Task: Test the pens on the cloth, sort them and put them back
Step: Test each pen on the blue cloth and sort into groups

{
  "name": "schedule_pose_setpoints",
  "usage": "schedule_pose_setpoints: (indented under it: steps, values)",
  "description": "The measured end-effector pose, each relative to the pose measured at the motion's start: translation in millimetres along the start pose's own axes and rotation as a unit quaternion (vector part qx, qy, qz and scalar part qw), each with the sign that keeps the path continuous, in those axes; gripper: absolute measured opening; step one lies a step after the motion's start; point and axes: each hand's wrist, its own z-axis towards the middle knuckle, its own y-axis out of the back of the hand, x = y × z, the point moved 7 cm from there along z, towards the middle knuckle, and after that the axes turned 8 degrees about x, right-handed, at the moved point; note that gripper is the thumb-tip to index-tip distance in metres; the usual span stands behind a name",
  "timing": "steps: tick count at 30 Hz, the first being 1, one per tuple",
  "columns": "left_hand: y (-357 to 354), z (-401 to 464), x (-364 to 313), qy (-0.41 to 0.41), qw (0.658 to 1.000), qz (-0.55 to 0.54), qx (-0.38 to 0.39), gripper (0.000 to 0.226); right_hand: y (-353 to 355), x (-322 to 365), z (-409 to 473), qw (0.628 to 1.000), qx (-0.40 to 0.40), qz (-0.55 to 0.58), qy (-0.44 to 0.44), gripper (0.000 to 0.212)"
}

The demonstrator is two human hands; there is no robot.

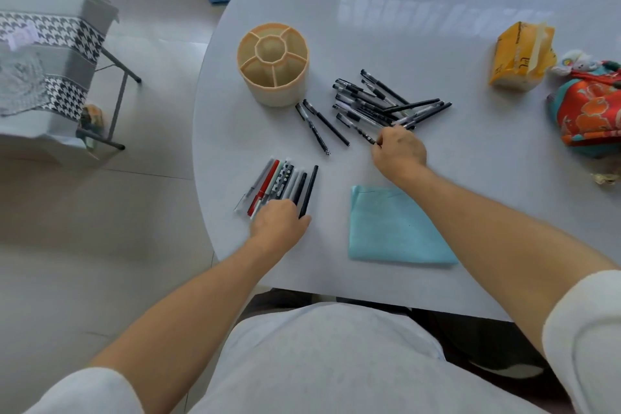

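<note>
Sorting is under way: the right hand (400,149) pinches a pen from the heap (386,104) mid-counter; the left hand (279,220) rests curled on the row (282,185) near the left edge. Next, test it on the cloth (396,228).

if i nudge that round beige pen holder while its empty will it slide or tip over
Probably slide rather than tip: the pen holder looks wide for its height and stands on a flat base. The table is glossy enough to mirror the window, so it likely offers little grip. All its compartments look empty and it seems to be thin plastic, so it is likely light and moves at a slight touch.
</note>
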Motion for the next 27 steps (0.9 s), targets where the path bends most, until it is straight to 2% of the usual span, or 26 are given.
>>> schedule_pose_setpoints:
  steps: [4,6,8,10,12,15,17,19,22,24,27]
  values:
    - [9.8,0.8,0.5,0.014,0.997,0.074,-0.017,0.052,9.9,-19.8,-31.4,0.986,-0.027,0.162,-0.02,0.015]
    - [16.8,-1.2,-6.6,-0.003,0.996,0.071,-0.046,0.049,13.6,-32.2,-56.6,0.97,-0.04,0.237,-0.018,0.009]
    - [26.0,-6.1,-21.5,-0.045,0.995,0.027,-0.089,0.042,13.9,-44.9,-86.1,0.947,-0.038,0.32,-0.015,0.003]
    - [34.2,-11.7,-41.1,-0.1,0.987,-0.04,-0.12,0.036,10.7,-57.2,-115.2,0.922,-0.014,0.386,-0.018,0.01]
    - [37.6,-19.0,-64.5,-0.155,0.978,-0.077,-0.12,0.034,6.0,-68.1,-142.1,0.893,0.016,0.449,-0.028,0.009]
    - [29.6,-29.6,-103.6,-0.257,0.961,-0.064,-0.076,0.042,2.3,-78.6,-174.1,0.843,0.036,0.535,-0.043,0.008]
    - [19.8,-35.5,-124.2,-0.3,0.952,-0.041,-0.033,0.03,0.0,-84.3,-187.6,0.815,0.033,0.576,-0.054,0.01]
    - [10.7,-38.8,-136.0,-0.311,0.951,-0.007,-0.004,0.019,-3.2,-91.1,-195.5,0.786,0.021,0.615,-0.061,0.011]
    - [-4.2,-43.9,-147.0,-0.312,0.948,0.034,0.058,0.025,-12.0,-94.0,-200.0,0.725,0.023,0.686,-0.058,0.006]
    - [-14.2,-50.4,-153.9,-0.337,0.935,0.053,0.098,0.027,-19.0,-88.2,-199.2,0.721,0.052,0.689,-0.048,0.008]
    - [-22.4,-57.6,-158.6,-0.362,0.922,0.076,0.116,0.027,-26.4,-80.4,-196.2,0.756,0.092,0.647,-0.038,0.021]
